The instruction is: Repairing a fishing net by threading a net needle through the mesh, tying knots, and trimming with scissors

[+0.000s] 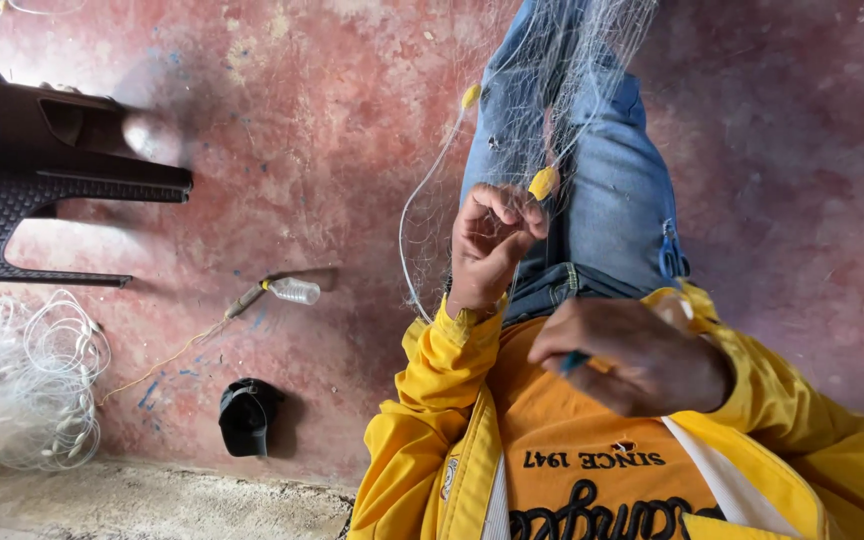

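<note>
— Head view, nearest first: what is the right hand (pixel 642 358) doing?

— It rests against the chest, below the float (pixel 544 183) and a little to its right. The fingers are curled shut around a thin blue tool (pixel 572 362), of which only the tip shows. The wrist is bent inward, knuckles up.

— And the left hand (pixel 492 245)?

— It is just below-left of the float, almost touching it. The palm is turned toward the body and the fingertips are bunched together, pinching a fold of net (pixel 552 90). The forearm comes up from the lower left in a yellow sleeve.

— Where is the net itself?

— It is draped over the jeans (pixel 612 190), spreading above the float toward the top edge. A second float (pixel 470 96) hangs up-left of the first.

— Which step is this, in your judgement?

— I would say the mesh beside the float is being pinched out and held, while the tool waits.

— What does the next move call for?

— Probably the tool tip has to come up to the pinched spot while the left hand holds the mesh taut. The strands are fine, so a snag is easy.

— Farther off?

— On the floor far left of the float lie a bottle (pixel 294 290), a black cap (pixel 247 415) and a chair (pixel 42 170).
</note>
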